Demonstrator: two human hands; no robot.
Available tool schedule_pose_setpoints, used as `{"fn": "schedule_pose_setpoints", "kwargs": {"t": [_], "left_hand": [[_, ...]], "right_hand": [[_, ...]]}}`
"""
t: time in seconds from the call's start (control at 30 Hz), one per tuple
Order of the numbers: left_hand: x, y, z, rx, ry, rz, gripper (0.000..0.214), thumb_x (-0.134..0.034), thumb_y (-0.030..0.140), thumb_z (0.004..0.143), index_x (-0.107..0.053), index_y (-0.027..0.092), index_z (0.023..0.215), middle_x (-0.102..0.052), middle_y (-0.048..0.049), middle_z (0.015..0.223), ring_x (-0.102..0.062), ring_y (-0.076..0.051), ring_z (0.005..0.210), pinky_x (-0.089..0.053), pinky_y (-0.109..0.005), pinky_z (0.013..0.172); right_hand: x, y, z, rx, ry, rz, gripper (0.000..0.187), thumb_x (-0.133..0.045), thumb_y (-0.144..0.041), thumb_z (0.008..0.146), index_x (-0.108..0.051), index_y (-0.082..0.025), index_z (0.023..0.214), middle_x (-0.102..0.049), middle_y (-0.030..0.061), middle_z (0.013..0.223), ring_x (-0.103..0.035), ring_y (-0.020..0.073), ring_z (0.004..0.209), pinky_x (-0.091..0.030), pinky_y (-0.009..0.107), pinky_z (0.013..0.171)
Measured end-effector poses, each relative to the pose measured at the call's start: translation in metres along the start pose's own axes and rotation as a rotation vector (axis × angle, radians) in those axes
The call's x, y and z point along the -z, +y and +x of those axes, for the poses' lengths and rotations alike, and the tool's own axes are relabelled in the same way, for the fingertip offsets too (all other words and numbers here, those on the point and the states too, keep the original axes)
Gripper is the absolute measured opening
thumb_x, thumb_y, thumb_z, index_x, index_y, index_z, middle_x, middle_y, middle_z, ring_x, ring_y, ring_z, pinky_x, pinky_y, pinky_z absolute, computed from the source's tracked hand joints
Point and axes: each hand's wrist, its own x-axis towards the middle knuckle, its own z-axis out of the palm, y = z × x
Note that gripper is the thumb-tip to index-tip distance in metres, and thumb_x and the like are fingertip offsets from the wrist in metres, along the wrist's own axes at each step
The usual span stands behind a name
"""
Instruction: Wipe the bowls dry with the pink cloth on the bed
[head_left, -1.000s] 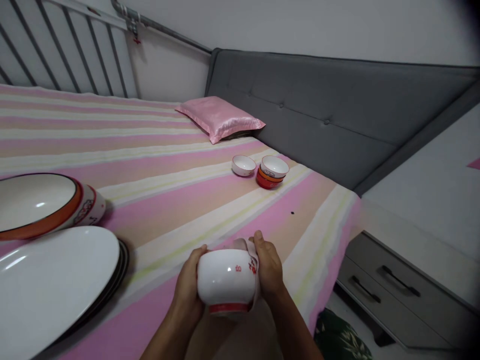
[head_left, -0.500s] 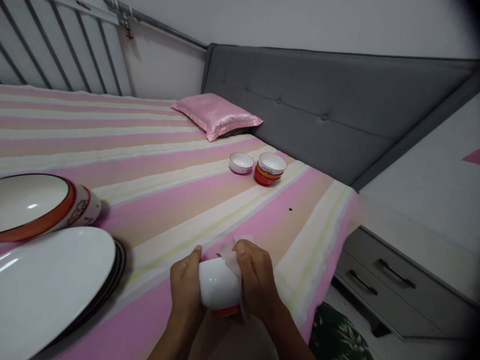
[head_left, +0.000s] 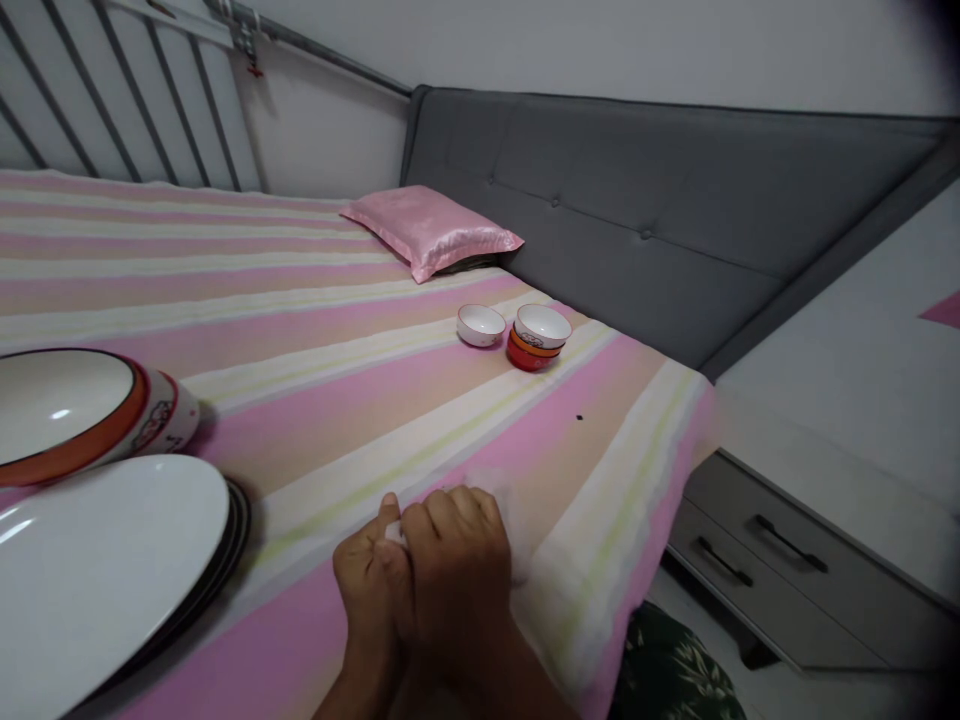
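Note:
Both my hands are low at the near edge of a pink striped bed [head_left: 337, 330]. My left hand [head_left: 369, 583] is closed round a small white bowl [head_left: 394, 532], of which only a sliver shows by the thumb. My right hand [head_left: 459, 570] lies over the bowl with its fingers curled and covers it almost wholly. A pale cloth [head_left: 506, 500] peeks out faintly beyond the right hand's knuckles. Farther up the bed, a small white bowl [head_left: 481, 325] sits beside a short stack of red and white bowls [head_left: 538, 337].
At the left lie a stack of large white plates [head_left: 105, 570] and a big bowl with an orange rim [head_left: 75, 410]. A pink pillow [head_left: 430, 228] rests against the grey headboard [head_left: 637, 230]. A grey drawer unit [head_left: 780, 560] stands at the right of the bed.
My right hand has slid leftward over the bowl's outside with the cloth, so the bowl, plainly visible a second ago, is now nearly hidden. Both hands have sunk slightly lower.

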Motion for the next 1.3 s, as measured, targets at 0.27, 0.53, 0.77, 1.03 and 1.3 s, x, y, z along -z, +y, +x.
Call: {"fn": "schedule_pose_setpoints", "kwargs": {"t": [0.27,0.53,0.77,1.03,1.3], "left_hand": [[-0.002,-0.015,0.002,0.046,0.009,0.016,0.051,-0.063,0.055,0.069,-0.033,0.021,0.047,-0.028,0.0053,0.046,-0.027,-0.008,0.043,-0.024,-0.022,0.039],[-0.005,-0.013,0.013,0.223,0.146,-0.228,0.045,-0.071,0.05,0.064,-0.041,0.02,0.052,-0.035,0.008,0.042,-0.033,-0.008,0.037,-0.026,-0.023,0.037],[-0.006,-0.003,0.012,0.315,0.128,-0.331,0.041,-0.074,0.041,0.062,-0.04,0.02,0.054,-0.035,0.0096,0.041,-0.033,-0.007,0.035,-0.026,-0.022,0.037],[-0.006,-0.02,0.026,0.319,0.081,-0.384,0.032,-0.069,0.042,0.061,-0.047,0.019,0.059,-0.044,0.0078,0.048,-0.04,-0.009,0.043,-0.028,-0.022,0.04],[-0.003,-0.006,0.011,0.165,0.124,-0.054,0.05,-0.053,0.051,0.075,-0.028,0.022,0.043,-0.024,0.0075,0.039,-0.023,-0.007,0.037,-0.02,-0.024,0.04]], "right_hand": [[0.007,0.022,0.01,-0.038,-0.061,0.16,0.041,-0.026,-0.031,0.097,-0.05,-0.02,0.065,-0.054,0.0028,0.066,-0.044,0.0176,0.068,-0.028,0.033,0.068],[-0.002,0.042,0.019,-0.423,-0.104,0.749,0.042,-0.027,-0.034,0.097,-0.054,-0.02,0.068,-0.057,0.0019,0.072,-0.05,0.0157,0.072,-0.036,0.028,0.068],[-0.03,0.06,0.014,-0.898,-0.044,1.388,0.046,-0.041,-0.054,0.086,-0.047,-0.021,0.055,-0.041,-0.0038,0.049,-0.038,0.0119,0.047,-0.034,0.025,0.051],[-0.04,0.075,0.012,-1.304,0.137,1.628,0.036,-0.066,-0.049,0.064,-0.044,-0.022,0.054,-0.042,-0.0074,0.046,-0.037,0.0095,0.043,-0.036,0.023,0.048],[-0.03,0.062,0.01,-1.187,0.076,1.513,0.035,-0.063,-0.05,0.073,-0.05,-0.02,0.059,-0.045,-0.0061,0.052,-0.04,0.0102,0.048,-0.035,0.023,0.05]]}}
